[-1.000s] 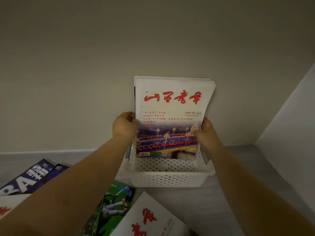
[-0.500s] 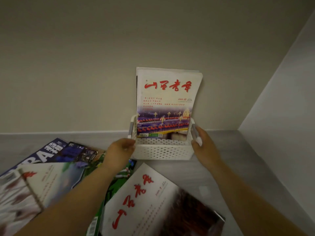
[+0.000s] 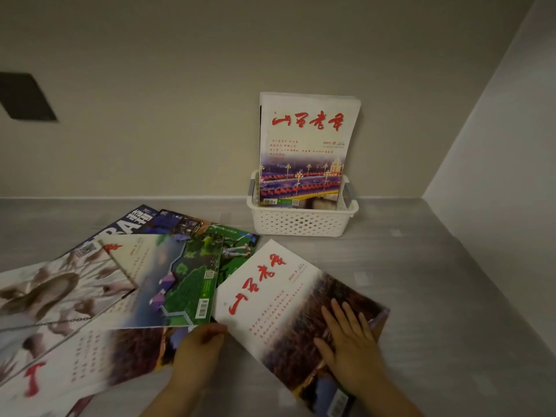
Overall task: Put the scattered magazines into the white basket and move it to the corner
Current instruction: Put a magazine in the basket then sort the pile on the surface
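Observation:
A white perforated basket [image 3: 301, 224] stands against the back wall, with a white magazine with a red title [image 3: 307, 136] and others behind it upright inside. Another white magazine with red characters [image 3: 270, 284] lies flat on the grey surface in front of the basket. My right hand [image 3: 350, 344] presses flat on its dark lower part, fingers straight and spread. At the same magazine's left corner, my left hand [image 3: 200, 346] has its fingers curled round the edge. Several more magazines lie fanned out to the left, among them a green one [image 3: 189, 284] and a blue one [image 3: 132, 225].
A side wall [image 3: 496, 145] meets the back wall at the corner [image 3: 422, 197], right of the basket. Bare grey surface [image 3: 436, 281] lies between the basket and that wall. A dark rectangle [image 3: 25, 97] sits on the back wall at far left.
Both hands have let go of the basket and its magazines and come down to the white magazine lying in front. The basket now stands alone by the wall.

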### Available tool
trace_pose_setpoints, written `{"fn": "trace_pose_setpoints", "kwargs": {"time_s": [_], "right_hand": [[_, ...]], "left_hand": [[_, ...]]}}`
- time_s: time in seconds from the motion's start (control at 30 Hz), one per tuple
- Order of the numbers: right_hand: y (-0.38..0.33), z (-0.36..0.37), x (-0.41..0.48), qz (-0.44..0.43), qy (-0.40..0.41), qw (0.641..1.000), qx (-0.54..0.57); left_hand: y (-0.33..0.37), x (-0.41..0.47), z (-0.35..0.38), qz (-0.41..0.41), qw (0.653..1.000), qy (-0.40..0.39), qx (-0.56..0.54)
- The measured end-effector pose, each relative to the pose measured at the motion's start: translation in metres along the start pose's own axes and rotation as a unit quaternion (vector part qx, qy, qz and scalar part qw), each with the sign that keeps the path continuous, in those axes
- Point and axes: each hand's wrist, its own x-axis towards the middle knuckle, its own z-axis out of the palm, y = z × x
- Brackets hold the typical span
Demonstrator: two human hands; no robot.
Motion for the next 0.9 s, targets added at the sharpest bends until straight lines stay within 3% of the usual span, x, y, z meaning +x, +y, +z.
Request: {"fn": "trace_pose_setpoints", "kwargs": {"time_s": [0.07,0.2,0.27,0.37,0.43,0.5,0.6,0.67,0.9], "right_hand": [[0.005,0.009,-0.003,0.014,-0.023,0.999,0.041],[0.015,0.022,-0.005,-0.033,0.059,0.998,0.019],[0.013,0.004,-0.017,-0.018,0.026,0.999,0.009],[0.019,0.006,-0.028,-0.047,0.019,0.999,-0.017],[0.023,0.009,-0.032,-0.068,0.041,0.997,-0.017],[0.024,0.009,-0.037,-0.073,0.005,0.997,-0.026],[0.018,-0.001,-0.043,-0.020,-0.018,0.999,-0.041],[0.019,0.002,-0.038,0.007,0.038,0.999,0.009],[0.031,0.009,-0.036,0.030,-0.017,0.999,0.024]], "left_hand": [[0.002,-0.004,0.001,0.005,0.999,-0.020,0.026],[0.008,0.001,0.001,-0.001,0.999,-0.019,0.037],[0.011,0.003,0.003,-0.056,0.997,-0.021,-0.055],[0.017,-0.001,0.009,-0.137,0.960,-0.024,-0.242],[0.022,-0.005,0.014,-0.159,0.936,-0.024,-0.314],[0.027,-0.009,0.017,-0.164,0.926,-0.021,-0.341],[0.034,-0.010,0.021,-0.148,0.923,-0.039,-0.354],[0.039,-0.012,0.025,-0.147,0.924,-0.080,-0.343],[0.050,-0.021,0.033,-0.044,0.964,-0.130,-0.228]]}}
